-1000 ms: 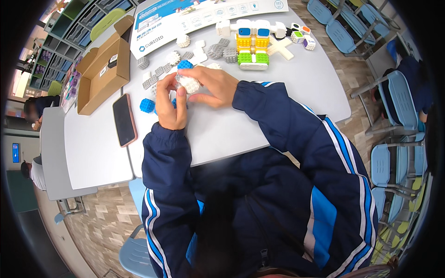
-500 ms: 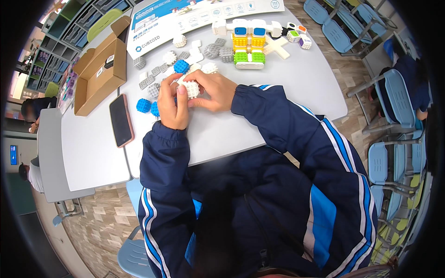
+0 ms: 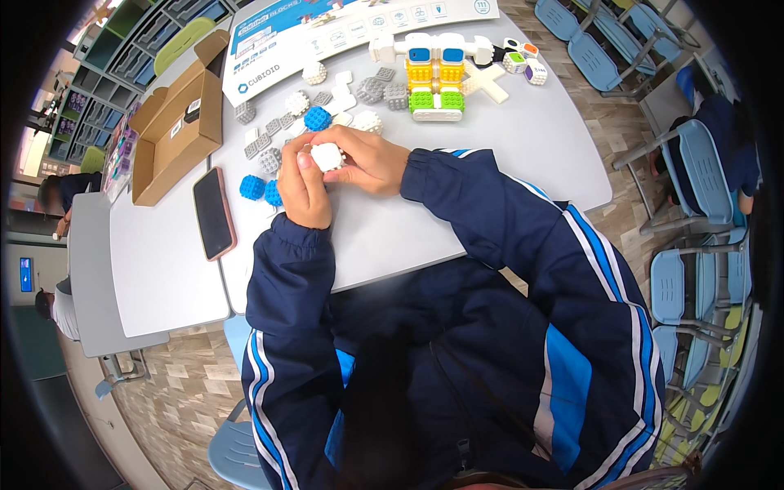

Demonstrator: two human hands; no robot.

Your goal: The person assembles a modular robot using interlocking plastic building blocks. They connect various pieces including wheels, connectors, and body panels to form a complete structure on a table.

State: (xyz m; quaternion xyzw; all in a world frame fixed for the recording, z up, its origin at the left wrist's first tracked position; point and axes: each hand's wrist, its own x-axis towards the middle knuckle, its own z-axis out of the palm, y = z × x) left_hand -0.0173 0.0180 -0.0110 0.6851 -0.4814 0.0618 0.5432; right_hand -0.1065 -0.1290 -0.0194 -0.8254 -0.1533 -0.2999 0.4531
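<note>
the left hand and right hand pinch a white block over the desk, nearer than a blue block. a plainer face replaces studs; it seems turned, not joined.

Worn on the head, the wide fisheye camera is looking steeply down over the jacket, facing the left hand, right hand and table from nearby. Its view is standing upright, while the bending rim is taking in chairs at right and shelves at upper left.
</note>
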